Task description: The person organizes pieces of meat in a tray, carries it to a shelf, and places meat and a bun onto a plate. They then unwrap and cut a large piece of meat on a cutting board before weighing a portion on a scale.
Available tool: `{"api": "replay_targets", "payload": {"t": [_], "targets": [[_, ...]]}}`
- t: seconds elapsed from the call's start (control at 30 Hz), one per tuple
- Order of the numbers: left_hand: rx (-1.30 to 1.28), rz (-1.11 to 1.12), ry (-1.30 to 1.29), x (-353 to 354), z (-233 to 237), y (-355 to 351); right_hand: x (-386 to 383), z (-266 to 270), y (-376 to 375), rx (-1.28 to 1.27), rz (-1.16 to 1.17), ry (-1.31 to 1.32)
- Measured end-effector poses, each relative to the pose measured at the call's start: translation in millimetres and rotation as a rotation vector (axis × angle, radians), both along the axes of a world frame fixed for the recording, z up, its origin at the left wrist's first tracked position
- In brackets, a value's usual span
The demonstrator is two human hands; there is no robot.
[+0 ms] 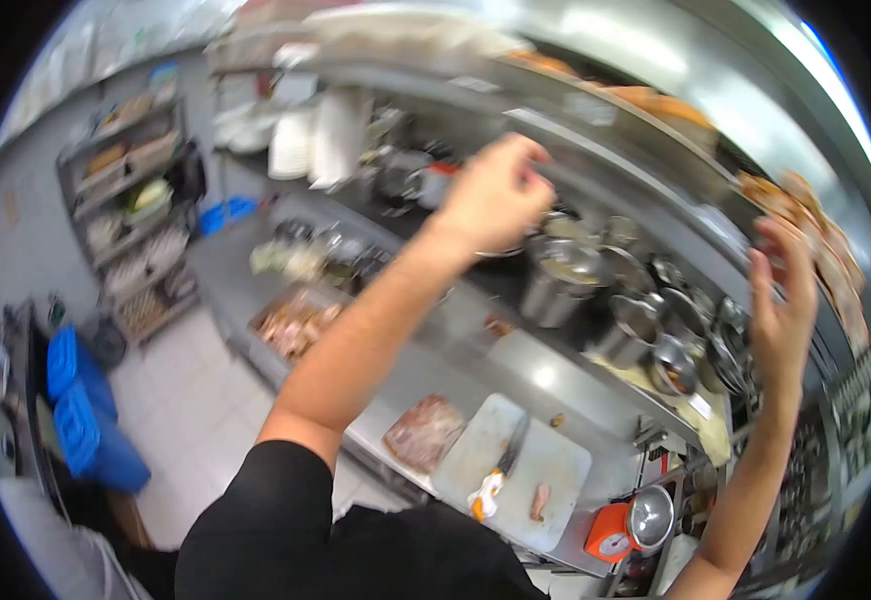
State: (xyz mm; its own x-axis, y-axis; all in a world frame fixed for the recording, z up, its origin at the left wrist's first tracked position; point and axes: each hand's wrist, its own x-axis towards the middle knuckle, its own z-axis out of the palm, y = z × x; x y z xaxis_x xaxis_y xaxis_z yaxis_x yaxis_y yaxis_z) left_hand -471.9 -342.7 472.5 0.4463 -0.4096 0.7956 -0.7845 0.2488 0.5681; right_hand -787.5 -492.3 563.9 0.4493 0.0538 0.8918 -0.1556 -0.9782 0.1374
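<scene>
My left hand (500, 195) is raised in front of the shelf over the counter, its fingers bent with a gap between them and blurred by motion. Nothing shows in it. On the right, my right hand (783, 290) is lifted with thumb and fingers apart, beside a long pale tan piece (823, 225) that hangs at the shelf's end. Below lies a white cutting board (565, 465) with a knife (515, 445), a white and orange cloth-like item (486, 496) and a small strip of meat (540, 502). A large slab of meat (425, 432) rests left of the board.
A tray of meat pieces (295, 322) stands farther left on the steel counter (375, 385). Metal pots (560, 280) line the back. An orange scale (610, 535) with a metal bowl (650, 517) sits at right. Blue bins (105, 440) stand on the floor.
</scene>
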Motion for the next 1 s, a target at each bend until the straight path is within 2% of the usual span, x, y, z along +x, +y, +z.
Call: {"api": "replay_targets", "payload": {"t": [0.03,0.07,0.1,0.13,0.23,0.3,0.37,0.4,0.53,0.57,0.63,0.7,0.8,0.9,1.0], "targets": [[-0.017,0.043,-0.077,6.1,-30.8,3.1,10.9,-6.1,3.4,0.076,0.002,0.009],[0.155,-0.064,-0.028,1.9,-59.7,22.5,20.1,-13.6,-1.8,0.103,0.056,0.024],[0.289,-0.216,0.001,5.8,-135.3,50.9,43.3,-32.2,12.1,0.205,0.097,0.034],[0.345,-0.258,0.096,7.6,-180.6,63.2,48.7,-46.9,16.3,0.217,0.092,0.055],[0.480,-0.232,0.347,21.1,-312.2,108.1,77.6,-89.5,50.5,0.306,0.128,0.161],[0.617,-0.189,0.518,30.3,-379.0,153.1,93.7,-119.7,67.5,0.363,0.156,0.230],[0.715,-0.144,0.624,42.4,-444.2,196.6,109.4,-150.9,83.1,0.541,0.154,0.221],[0.835,-0.140,0.810,49.1,-435.5,219.9,113.3,-163.8,84.9,0.577,0.140,0.258],[0.916,-0.087,0.804,84.6,-460.7,268.0,124.2,-216.4,96.6,0.801,0.115,0.355],[0.911,-0.071,0.755,94.8,-464.7,271.3,124.3,-228.5,101.2,0.776,0.058,0.371],[0.907,-0.067,0.658,109.7,-470.3,268.2,123.2,-246.0,116.7,0.874,0.050,0.403],[0.905,-0.102,0.686,116.7,-462.7,254.7,122.7,-254.6,137.5,0.941,-0.010,0.440],[0.859,-0.160,0.725,116.1,-444.0,233.0,101.8,-279.3,146.5,1.084,-0.043,0.346],[0.970,-0.191,0.651,99.4,-429.2,212.1,80.0,-304.6,156.6,1.198,-0.104,0.247],[1.157,-0.135,0.330,77.2,-443.6,192.8,38.0,-339.3,160.4,1.301,-0.260,0.151]]}}
